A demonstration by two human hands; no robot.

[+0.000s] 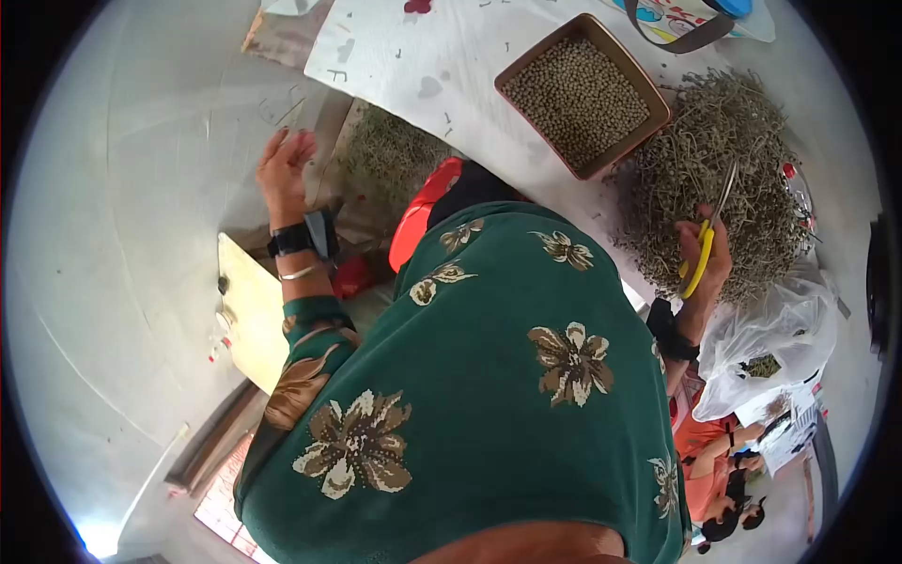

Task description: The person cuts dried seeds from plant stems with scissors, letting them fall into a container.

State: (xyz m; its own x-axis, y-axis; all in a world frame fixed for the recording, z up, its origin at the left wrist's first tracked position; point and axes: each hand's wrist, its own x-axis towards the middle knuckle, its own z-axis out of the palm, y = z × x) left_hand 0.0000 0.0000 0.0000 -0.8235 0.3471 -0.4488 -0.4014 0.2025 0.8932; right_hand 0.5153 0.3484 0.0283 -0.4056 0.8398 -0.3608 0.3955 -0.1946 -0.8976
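Note:
My right hand point(707, 256) is closed around a pair of scissors point(700, 258) with yellow handles, the metal blades pointing up over a large heap of dried grey-green herb stems point(719, 160). My left hand point(285, 174) is raised off the table at the left, fingers curled together. Faint thin lines of a sprig point(289, 105) show just above those fingertips, blurred against the pale floor. Between the hands, a square brown box point(654, 120) holds many small round greenish pellets or buds point(583, 94) and stands on the white patterned tablecloth point(404, 66).
A clear plastic bag point(766, 348) with some herb inside lies below the heap. More stems point(390, 150) lie low, left of the table. A red stool point(423, 211) and a yellowish board point(254, 310) are nearby. Other people point(719, 461) sit at the lower right.

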